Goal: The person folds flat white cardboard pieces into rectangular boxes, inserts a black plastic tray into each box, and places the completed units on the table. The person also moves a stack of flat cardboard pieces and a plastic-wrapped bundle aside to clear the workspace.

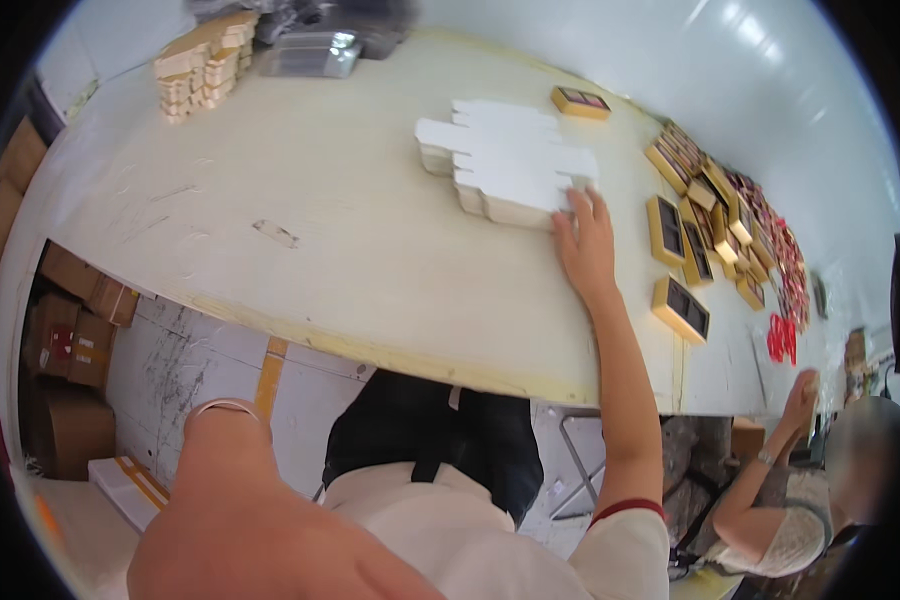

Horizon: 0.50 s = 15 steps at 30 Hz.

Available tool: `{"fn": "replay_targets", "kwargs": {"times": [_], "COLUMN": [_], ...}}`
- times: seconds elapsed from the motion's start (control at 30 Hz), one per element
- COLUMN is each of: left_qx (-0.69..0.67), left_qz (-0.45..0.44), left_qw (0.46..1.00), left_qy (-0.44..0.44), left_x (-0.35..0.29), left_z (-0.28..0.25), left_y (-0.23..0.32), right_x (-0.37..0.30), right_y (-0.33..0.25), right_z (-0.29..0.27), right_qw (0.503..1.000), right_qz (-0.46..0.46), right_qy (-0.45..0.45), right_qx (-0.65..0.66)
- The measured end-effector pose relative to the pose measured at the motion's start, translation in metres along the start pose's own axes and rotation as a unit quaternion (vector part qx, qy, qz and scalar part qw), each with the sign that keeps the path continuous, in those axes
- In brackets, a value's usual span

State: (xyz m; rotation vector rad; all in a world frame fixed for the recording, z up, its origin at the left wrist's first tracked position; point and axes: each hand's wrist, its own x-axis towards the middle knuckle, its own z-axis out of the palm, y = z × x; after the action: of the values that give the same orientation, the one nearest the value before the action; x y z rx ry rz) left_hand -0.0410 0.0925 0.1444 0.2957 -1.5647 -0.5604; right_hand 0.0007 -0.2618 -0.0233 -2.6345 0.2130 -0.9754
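Observation:
A stack of flat white die-cut card blanks [510, 150] with notched edges lies near the middle of the table. My right hand [585, 240] rests on its near right corner, fingers stretched out and touching the card. Very close to the camera at the lower left is my left hand [270, 540], raised, with a band on the arm behind it. Its fingers are out of sight, so what it holds, if anything, does not show.
Gold-edged boxes with dark windows [665, 230] stand and lie in a pile at the right, near red ribbon pieces [782, 338]. Tan card blanks [205, 65] are stacked at the far left beside grey plastic packs [310, 55]. A co-worker [780, 510] sits at the lower right.

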Motion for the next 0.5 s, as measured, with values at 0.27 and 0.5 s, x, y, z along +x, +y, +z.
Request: {"fn": "replay_targets", "kwargs": {"times": [0.27, 0.5], "left_qx": [0.229, 0.650], "left_qz": [-0.336, -0.436], "left_qw": [0.904, 0.565], "left_qy": [0.135, 0.260], "left_x": [-0.032, -0.115], "left_z": [-0.151, -0.334], "left_y": [-0.004, -0.040], "right_x": [-0.008, -0.007], "right_y": [-0.001, 0.010], "right_z": [-0.007, 0.000], "right_qw": [0.972, 0.965], "right_qz": [0.129, 0.133], "right_qy": [-0.086, -0.071], "right_qx": [0.176, 0.213]}}
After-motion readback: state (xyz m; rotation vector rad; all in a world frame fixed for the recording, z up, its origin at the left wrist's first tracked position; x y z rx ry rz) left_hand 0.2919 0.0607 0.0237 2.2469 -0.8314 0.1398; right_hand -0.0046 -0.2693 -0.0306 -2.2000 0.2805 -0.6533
